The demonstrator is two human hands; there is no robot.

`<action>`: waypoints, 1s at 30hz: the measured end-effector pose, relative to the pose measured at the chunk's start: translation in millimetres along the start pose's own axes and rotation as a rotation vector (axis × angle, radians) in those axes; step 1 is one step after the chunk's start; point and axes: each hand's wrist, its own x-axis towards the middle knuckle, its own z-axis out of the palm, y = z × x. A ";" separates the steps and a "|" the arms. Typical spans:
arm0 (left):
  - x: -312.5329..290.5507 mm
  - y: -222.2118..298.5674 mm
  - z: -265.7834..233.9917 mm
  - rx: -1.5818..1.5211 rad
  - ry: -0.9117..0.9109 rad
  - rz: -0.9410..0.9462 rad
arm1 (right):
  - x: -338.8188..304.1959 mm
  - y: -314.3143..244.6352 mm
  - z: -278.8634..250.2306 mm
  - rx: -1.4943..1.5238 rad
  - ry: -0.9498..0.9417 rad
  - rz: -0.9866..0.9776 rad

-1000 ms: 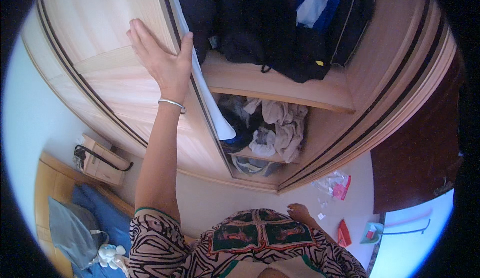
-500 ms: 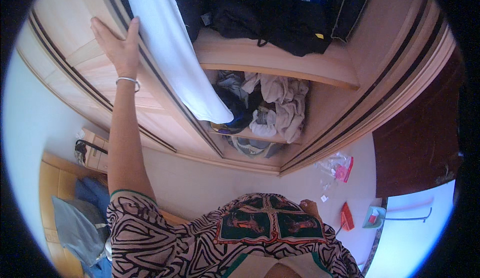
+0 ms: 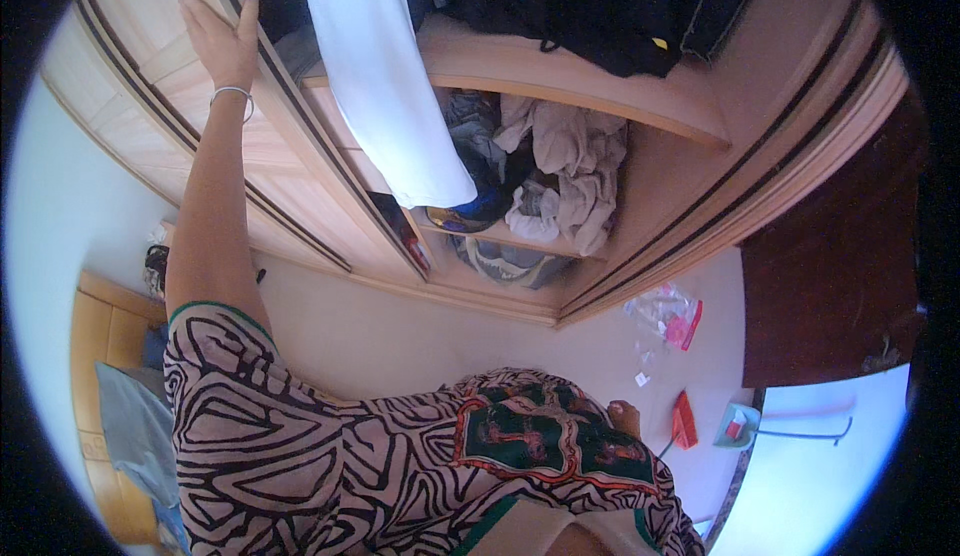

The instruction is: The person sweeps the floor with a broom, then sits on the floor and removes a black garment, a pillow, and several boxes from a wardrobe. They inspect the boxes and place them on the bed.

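Wardrobe sliding door (image 3: 240, 146) looks heavy, stiff; open left hand (image 3: 222, 41) presses flat against its edge; right hand unseen.

The wardrobe door (image 3: 215, 146) is a light wood sliding panel with dark stripes running along its length and paler inset sections. It's slid over to the left, so the inside of the closet is open to view beside it. The left hand (image 3: 222, 41) is flat against the panel's upper part near its dark edge, fingers spread and pointing up, with a thin silver bangle on the wrist. A long white cloth (image 3: 385, 86) hangs down just beside the door's edge, draping in front of the shelves.
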 end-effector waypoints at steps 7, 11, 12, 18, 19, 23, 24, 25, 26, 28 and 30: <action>-2.5 8.7 5.9 0.074 0.039 -0.019 | -36.2 102.4 27.5 -0.261 -0.223 -0.071; -4.5 19.0 13.4 -0.018 0.018 -0.178 | -26.2 106.1 21.6 -0.097 -0.226 0.007; -4.9 22.8 17.0 0.003 0.055 -0.187 | -22.4 95.3 15.6 -0.066 -0.195 0.018; -10.7 23.1 28.8 0.087 0.095 -0.134 | 31.8 14.4 5.8 -0.193 -0.238 -0.078; -11.4 18.4 29.2 0.054 0.083 -0.146 | 38.3 8.6 8.0 -0.092 -0.209 -0.070; -14.1 -12.9 33.3 0.160 0.122 -0.090 | 75.4 2.6 17.5 0.089 -0.237 -0.027; -15.5 -23.8 33.5 0.129 0.099 -0.160 | 82.7 3.9 18.3 0.126 -0.242 -0.037; -18.6 -35.2 35.0 0.097 0.073 -0.231 | 89.0 6.4 18.0 0.114 -0.245 -0.095; -20.0 -48.5 35.3 0.064 0.050 -0.304 | 92.6 8.5 16.9 0.082 -0.240 -0.113; -18.8 -81.1 33.8 0.205 0.049 -0.150 | 96.9 11.8 12.0 -0.099 -0.252 -0.137; -19.0 -113.6 34.2 0.347 0.081 0.002 | 93.5 12.8 5.1 -0.162 -0.320 -0.221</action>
